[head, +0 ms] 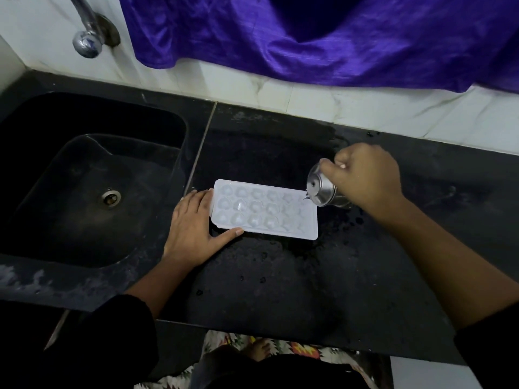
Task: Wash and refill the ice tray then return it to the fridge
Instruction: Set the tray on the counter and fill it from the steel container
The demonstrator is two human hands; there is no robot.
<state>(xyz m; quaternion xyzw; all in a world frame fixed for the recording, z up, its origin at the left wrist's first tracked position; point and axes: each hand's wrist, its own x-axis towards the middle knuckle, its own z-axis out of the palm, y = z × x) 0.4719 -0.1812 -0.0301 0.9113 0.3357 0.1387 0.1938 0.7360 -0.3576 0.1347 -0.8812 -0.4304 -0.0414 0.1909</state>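
A white ice tray (265, 210) with three rows of rounded moulds lies flat on the black counter (280, 276), just right of the sink. My left hand (195, 228) rests flat against the tray's left end, thumb along its near edge. My right hand (365, 175) grips a small steel cup (321, 189), tipped sideways over the tray's far right corner. A thin stream of water runs from the cup's lip into the rightmost moulds.
A black sink (84, 178) with a round drain (111, 197) fills the left. A chrome tap (87, 37) sticks out of the white tiled wall above it. Purple cloth (323, 37) hangs over the wall behind. Water drops spot the counter.
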